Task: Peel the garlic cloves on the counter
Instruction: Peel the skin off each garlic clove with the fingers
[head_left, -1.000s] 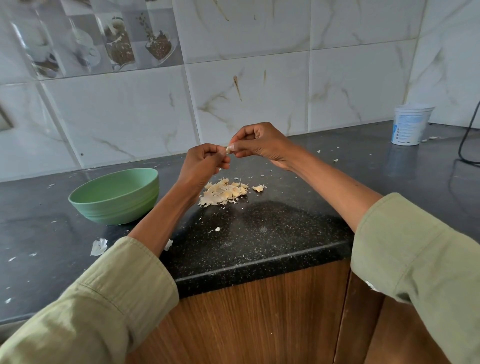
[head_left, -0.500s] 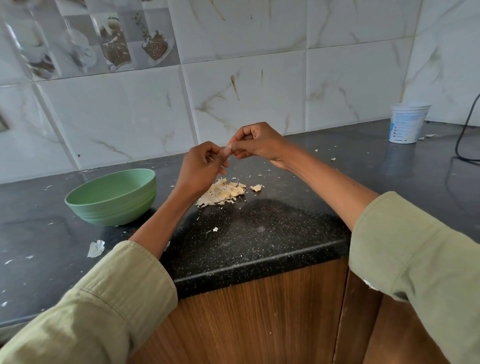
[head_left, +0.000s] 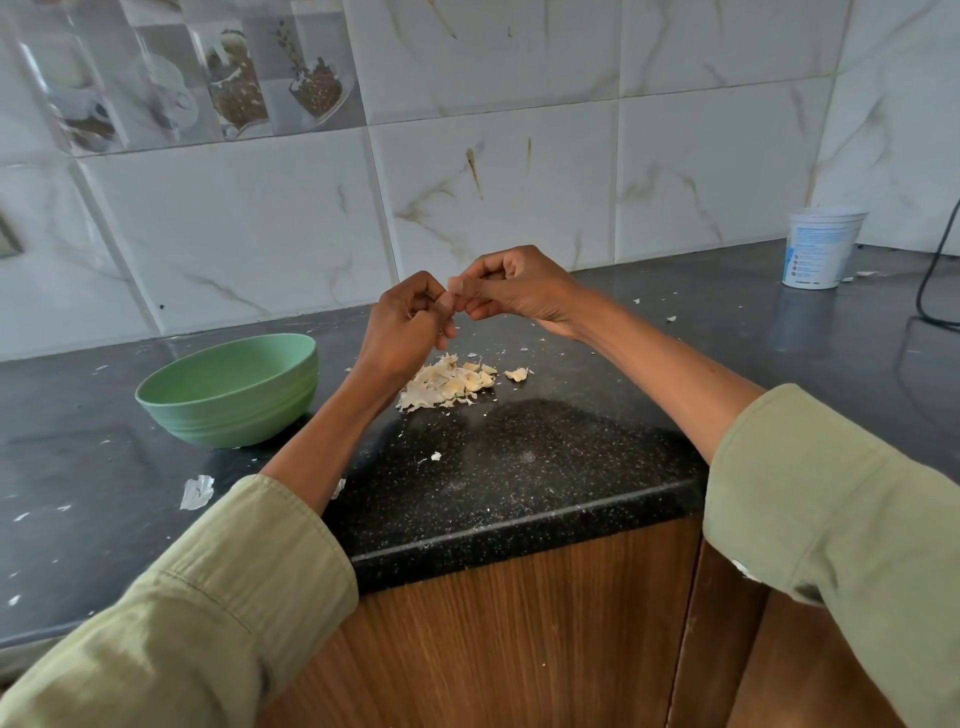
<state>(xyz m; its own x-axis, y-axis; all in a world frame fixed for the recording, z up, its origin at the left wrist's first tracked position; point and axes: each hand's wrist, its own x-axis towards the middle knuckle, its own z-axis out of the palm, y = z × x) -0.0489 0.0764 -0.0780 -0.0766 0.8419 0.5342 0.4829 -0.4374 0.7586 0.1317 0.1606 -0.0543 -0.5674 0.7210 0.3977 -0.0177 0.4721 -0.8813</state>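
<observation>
Garlic clove, hidden between both hands' curled fingertips at frame centre, seems mid-peel: left hand (head_left: 402, 325) and right hand (head_left: 511, 288) pinch together above the skin pile (head_left: 447, 384). Next, strip remaining skin.

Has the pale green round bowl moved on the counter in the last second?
No. The pale green round bowl sits the same way beside the pile of garlic skins; only the camera shifted.

Views: one, head-worn, wide-angle.
Position: above the near edge of the counter (head_left: 519, 467).
Direction: forward and down, toward the tiled wall (head_left: 493, 171) at the far side.
Nearness: close; sleeves fill both near corners.
Shared: nothing, single view.
</observation>
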